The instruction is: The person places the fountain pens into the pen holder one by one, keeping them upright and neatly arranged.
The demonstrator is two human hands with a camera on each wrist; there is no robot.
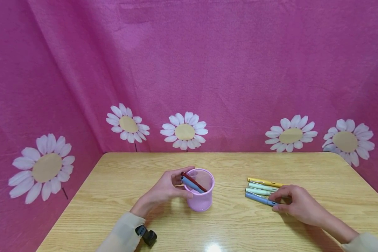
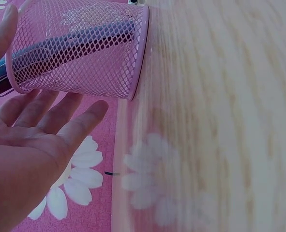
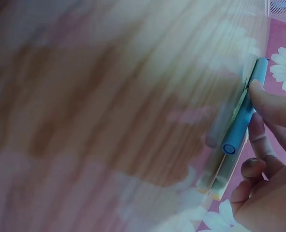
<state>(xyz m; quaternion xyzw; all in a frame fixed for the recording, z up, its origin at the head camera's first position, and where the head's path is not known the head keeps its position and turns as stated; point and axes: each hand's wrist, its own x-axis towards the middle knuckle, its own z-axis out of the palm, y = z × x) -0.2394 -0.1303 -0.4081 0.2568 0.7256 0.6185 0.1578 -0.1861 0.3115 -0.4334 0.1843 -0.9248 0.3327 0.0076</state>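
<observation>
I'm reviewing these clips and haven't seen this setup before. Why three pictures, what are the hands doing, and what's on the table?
No machine here: a person works with bare hands and wears three cameras. The wide picture comes from the head and looks down at a wooden table in front of a pink cloth printed with daisies. The other two come from the wrists, so they are close and tilted.

The left hand rests against a pink mesh pen cup; the left wrist view shows its fingers straight beside the mesh. A red pen and a blue-grey pen lean inside the cup.

The right hand pinches the end of a blue pen, the nearest in a row that also holds two pale green pens and a yellow pen.
</observation>
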